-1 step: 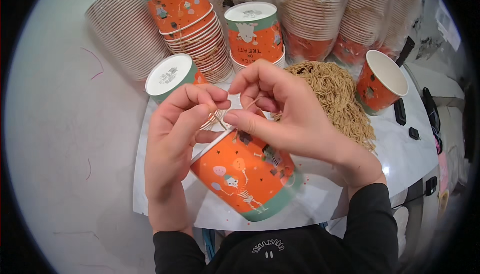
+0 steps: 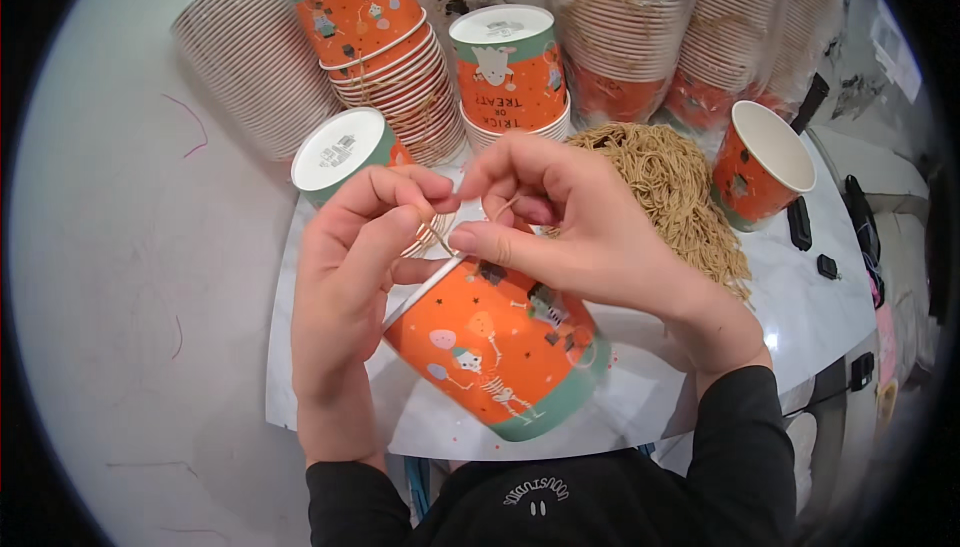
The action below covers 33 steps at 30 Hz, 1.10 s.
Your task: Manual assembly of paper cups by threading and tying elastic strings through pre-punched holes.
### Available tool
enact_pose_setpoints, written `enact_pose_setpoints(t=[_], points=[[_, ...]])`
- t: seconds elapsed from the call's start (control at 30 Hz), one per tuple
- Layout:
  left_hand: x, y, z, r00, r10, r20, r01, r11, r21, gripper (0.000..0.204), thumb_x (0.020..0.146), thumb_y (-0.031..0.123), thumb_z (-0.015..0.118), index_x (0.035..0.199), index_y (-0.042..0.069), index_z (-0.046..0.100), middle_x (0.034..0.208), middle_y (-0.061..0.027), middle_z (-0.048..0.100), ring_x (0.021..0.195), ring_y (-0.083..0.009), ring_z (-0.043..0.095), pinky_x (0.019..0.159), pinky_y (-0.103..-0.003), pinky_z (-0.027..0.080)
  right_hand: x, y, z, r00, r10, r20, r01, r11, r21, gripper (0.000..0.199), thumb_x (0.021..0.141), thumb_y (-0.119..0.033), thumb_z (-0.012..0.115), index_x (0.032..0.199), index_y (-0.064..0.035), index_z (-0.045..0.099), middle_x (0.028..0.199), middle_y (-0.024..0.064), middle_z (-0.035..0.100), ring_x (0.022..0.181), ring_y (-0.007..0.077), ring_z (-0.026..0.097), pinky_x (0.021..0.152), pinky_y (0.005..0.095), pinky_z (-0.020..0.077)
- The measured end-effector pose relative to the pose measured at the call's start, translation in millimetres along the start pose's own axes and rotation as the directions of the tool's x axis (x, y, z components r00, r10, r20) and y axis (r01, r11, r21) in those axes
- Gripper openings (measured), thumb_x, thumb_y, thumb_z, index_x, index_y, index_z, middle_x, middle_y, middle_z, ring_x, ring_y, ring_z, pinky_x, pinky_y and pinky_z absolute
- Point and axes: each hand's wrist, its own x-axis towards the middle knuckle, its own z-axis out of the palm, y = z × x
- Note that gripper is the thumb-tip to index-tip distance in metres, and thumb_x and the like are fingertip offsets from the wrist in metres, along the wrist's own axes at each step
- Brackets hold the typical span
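Observation:
A paper cup [image 2: 495,352], orange with a green base band and cartoon figures, lies tilted in front of me, its white rim toward the upper left. My left hand [image 2: 350,272] is closed at that rim, thumb and fingers pinching a thin tan cord [image 2: 441,238]. Across the rim, my right hand [image 2: 590,232] has its fingers curled and its thumb against the cup's edge. A short end of cord shows between its thumb and fingers. Where the cord passes through the cup wall, if it does, my fingers hide it.
Behind my right hand lies a heap of tan cords [image 2: 680,202]. An upright cup [image 2: 765,162] stands at the right near small black objects [image 2: 800,224]. Upturned cups [image 2: 505,67], a stack with cords [image 2: 395,87] and plastic-wrapped stacks [image 2: 625,27] line the back of the white table [image 2: 330,347].
The cup has shifted very slightly in my hands. My right hand's raised fingers sit a little lower. Both hands keep their grip at the rim.

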Motion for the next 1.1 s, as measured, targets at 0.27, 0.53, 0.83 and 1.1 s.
enact_pose_setpoints(t=[0.27,0.53,0.83,1.1], points=[[3,-6,3,0.998,-0.031,0.050,0.035,0.996,-0.082,0.020,0.099,0.012,0.060,0.115,0.000,0.059,0.131,-0.0115,0.056,0.107,-0.0166,0.065,0.086,-0.034,0.062,5,19,1,0.984,-0.084,0.157,0.041,0.966,0.256,0.011,0.094,-0.010,0.071,0.096,0.0001,0.067,0.080,-0.0053,0.061,0.072,0.0010,0.051,0.062,0.0192,0.0409],[19,-16,-7,0.967,0.131,0.220,-0.215,0.880,0.424,0.038,0.092,0.010,0.073,0.126,0.003,0.058,0.122,-0.0052,0.063,0.105,-0.0135,0.061,0.089,-0.028,0.049,16,27,-14,0.938,-0.225,0.262,0.101,0.905,0.413,0.010,0.094,-0.010,0.072,0.100,-0.0015,0.070,0.095,0.0001,0.067,0.087,0.0064,0.059,0.076,0.0228,0.0469],[26,-25,-20,0.906,-0.244,0.346,0.178,0.961,0.213,0.023,0.090,0.013,0.076,0.108,0.001,0.069,0.092,0.0007,0.069,0.088,-0.0050,0.062,0.077,-0.023,0.048,21,32,-24,0.917,-0.308,0.253,0.285,0.950,0.124,0.009,0.088,-0.007,0.077,0.096,-0.0029,0.076,0.093,0.0026,0.065,0.087,0.0113,0.059,0.073,0.0256,0.0452],[29,-65,-1,0.812,-0.381,0.442,0.558,0.728,-0.397,0.026,0.097,0.011,0.067,0.121,0.001,0.064,0.110,-0.0050,0.070,0.098,-0.0110,0.068,0.086,-0.027,0.057,23,38,-36,0.918,-0.214,0.335,0.146,0.965,0.215,0.007,0.091,-0.008,0.074,0.094,-0.0015,0.074,0.094,0.0031,0.064,0.089,0.0120,0.059,0.075,0.0261,0.0453]])
